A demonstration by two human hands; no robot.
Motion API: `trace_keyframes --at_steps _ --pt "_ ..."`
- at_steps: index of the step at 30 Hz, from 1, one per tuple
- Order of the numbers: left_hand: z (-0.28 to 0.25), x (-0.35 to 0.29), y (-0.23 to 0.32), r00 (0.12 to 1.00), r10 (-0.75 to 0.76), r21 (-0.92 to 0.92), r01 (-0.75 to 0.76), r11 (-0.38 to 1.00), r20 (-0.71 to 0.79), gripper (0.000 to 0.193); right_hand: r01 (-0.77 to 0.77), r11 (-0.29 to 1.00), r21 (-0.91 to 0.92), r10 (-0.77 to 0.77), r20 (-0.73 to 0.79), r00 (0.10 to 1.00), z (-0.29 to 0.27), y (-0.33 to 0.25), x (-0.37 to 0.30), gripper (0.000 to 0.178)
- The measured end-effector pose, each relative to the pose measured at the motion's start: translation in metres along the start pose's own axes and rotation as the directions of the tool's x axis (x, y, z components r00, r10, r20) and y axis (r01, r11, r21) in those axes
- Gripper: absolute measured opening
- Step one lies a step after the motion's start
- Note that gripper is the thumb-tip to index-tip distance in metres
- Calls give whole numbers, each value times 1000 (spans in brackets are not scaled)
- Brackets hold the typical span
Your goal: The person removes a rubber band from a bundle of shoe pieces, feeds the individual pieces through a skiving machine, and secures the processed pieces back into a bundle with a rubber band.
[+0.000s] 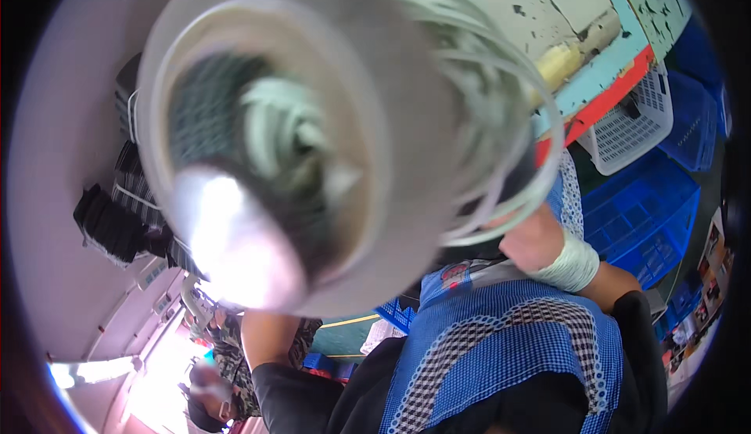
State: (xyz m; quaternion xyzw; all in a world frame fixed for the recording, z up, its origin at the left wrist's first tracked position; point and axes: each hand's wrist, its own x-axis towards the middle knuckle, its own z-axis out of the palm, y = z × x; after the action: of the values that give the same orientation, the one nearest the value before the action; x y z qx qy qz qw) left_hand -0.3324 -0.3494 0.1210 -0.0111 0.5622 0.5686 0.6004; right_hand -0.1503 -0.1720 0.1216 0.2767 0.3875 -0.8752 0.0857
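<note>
A large, blurred grey ring-shaped thing (pixel 399 144) fills the upper left and middle, very close to view. Through its round opening show a dark knitted-looking patch (pixel 207 109) and pale cord (pixel 278 117). A glaring whitish shape at its lower rim is too bright to make out. My left hand (pixel 270 332) reaches up behind the ring; only the wrist end shows and its fingers are hidden. Loops of whitish cord (pixel 489 74) hang to the ring's right. My right hand (pixel 536 240) is just below these loops, fingers hidden, with pale bands (pixel 573 266) wound round the wrist.
At upper right is a worn, stained table (pixel 618 62) with a red edge. Beside it stand a white basket (pixel 637 117) and blue crates (pixel 641 211). Dark bundles (pixel 117 223) tied with white string are at left. Another person (pixel 223 391) is at lower left.
</note>
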Motion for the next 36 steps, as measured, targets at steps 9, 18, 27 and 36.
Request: trace_keyframes --at_steps 9,18,27,36 --pt "-2 5 3 954 -250 149 275 950 -164 17 -29 999 -20 29 4 1000 1 -2 -6 34" --pt "7 4 4 962 -75 306 157 939 -264 33 -16 1000 -2 16 -12 1000 -6 -3 -1 33" --pt "24 16 2 940 -23 259 117 959 -340 31 -7 990 142 19 -85 996 -3 -12 1 36" --pt "14 19 13 909 8 584 260 769 -417 18 -46 986 161 71 -157 985 2 -5 -2 35"
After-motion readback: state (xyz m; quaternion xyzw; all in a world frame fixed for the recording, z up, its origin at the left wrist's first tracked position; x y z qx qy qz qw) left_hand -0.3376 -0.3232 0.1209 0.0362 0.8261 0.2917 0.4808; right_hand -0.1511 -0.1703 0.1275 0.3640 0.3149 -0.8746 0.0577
